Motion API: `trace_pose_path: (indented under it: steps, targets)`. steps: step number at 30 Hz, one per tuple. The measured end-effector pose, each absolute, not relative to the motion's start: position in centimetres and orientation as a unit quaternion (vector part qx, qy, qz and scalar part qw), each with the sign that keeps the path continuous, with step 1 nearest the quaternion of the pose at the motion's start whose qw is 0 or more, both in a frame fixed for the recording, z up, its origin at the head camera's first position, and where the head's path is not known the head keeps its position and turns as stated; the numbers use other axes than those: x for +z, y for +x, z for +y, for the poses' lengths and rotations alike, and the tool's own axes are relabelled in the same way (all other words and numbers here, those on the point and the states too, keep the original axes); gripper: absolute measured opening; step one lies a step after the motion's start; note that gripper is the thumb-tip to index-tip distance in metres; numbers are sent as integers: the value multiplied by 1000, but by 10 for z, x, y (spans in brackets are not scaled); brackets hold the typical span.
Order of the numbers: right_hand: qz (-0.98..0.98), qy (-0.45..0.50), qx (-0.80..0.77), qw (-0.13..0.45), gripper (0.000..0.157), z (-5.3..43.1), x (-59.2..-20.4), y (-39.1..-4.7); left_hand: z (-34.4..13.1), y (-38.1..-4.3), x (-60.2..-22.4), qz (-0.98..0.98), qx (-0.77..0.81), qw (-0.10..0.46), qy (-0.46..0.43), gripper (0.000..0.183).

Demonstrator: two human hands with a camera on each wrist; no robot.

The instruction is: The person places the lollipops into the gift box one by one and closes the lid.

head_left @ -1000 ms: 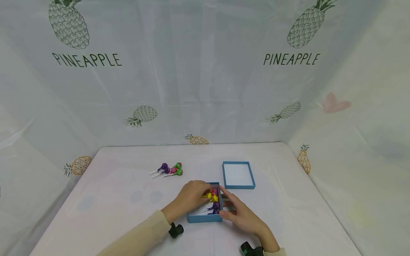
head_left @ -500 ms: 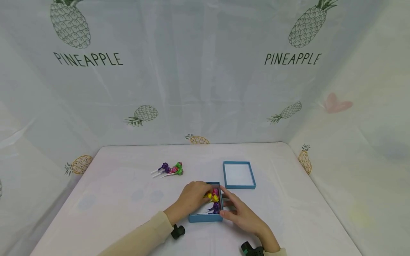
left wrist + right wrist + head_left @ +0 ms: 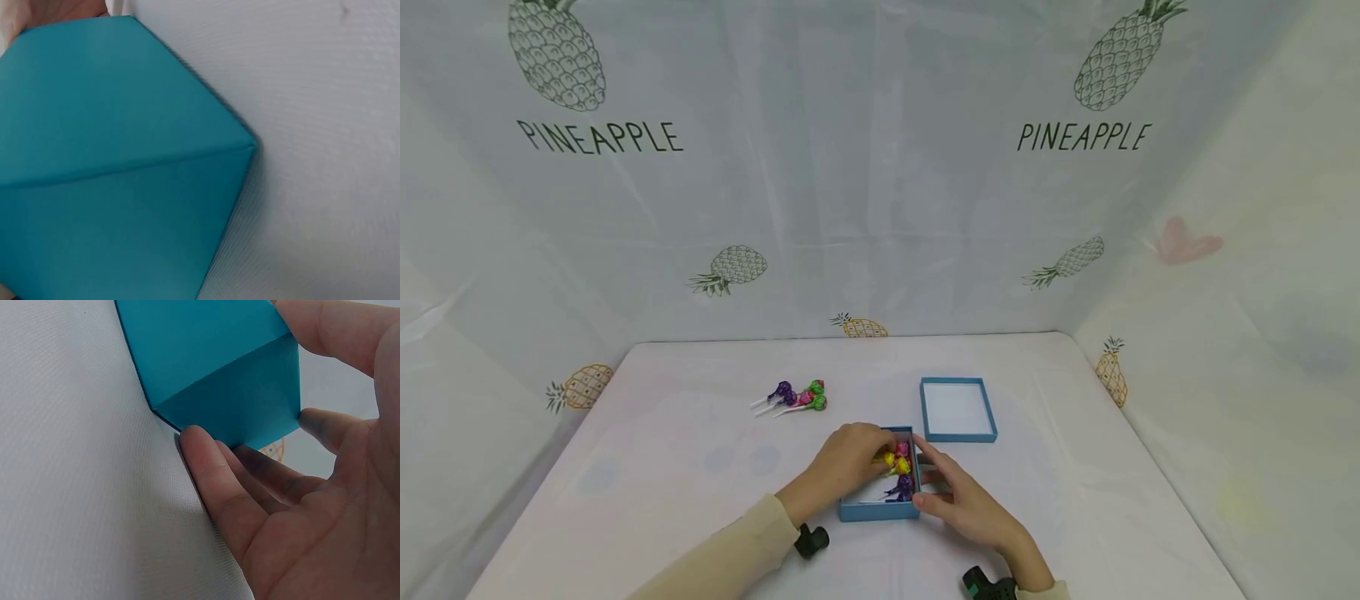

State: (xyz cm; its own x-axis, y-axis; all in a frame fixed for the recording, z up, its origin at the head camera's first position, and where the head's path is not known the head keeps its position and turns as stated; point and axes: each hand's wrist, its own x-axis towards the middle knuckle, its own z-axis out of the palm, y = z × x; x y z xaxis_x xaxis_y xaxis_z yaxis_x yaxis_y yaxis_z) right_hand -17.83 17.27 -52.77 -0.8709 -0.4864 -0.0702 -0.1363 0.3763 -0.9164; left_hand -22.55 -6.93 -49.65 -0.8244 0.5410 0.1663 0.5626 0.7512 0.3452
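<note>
A blue open-topped box [image 3: 880, 511] stands near the table's front, with pink, yellow and purple wrapped lollipops [image 3: 903, 485] along its right side. My left hand [image 3: 847, 454] reaches in over the left wall, pinching a yellow lollipop [image 3: 888, 458] between thumb and fingers; the palm hides part of the box. In the left wrist view, the box's outer walls [image 3: 100, 106] fill most of the left side. My right hand [image 3: 967, 500] touches the box's right wall with extended fingers [image 3: 206, 462], the thumb near the front corner.
A matching blue lid [image 3: 958, 437] lies hollow side up behind the box, to the right. At the back left is a small pile of purple, pink and green lollipops [image 3: 805, 398], their white sticks pointing left. Pineapple-print cloth [image 3: 880, 208] walls enclose the white-covered table [image 3: 647, 467].
The hands, box and lollipops keep almost the same places; only a slight sway of the head view shows.
</note>
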Motion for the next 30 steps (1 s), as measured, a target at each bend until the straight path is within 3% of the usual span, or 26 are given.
trace_pose_path:
  steps: [8, 20, 30]
  targets:
    - [817, -186, -521, 166, 79, 171, -527, -178, -86, -228, -475, -931, -217, 57, -287, 16]
    - [824, -172, -514, 165, 80, 170, -526, -177, -140, -256, -438, -941, -249, 98, -208, 33]
    - [823, -172, -515, 167, 79, 169, -524, -176, -173, -278, -453, -941, -264, 62, -202, 43]
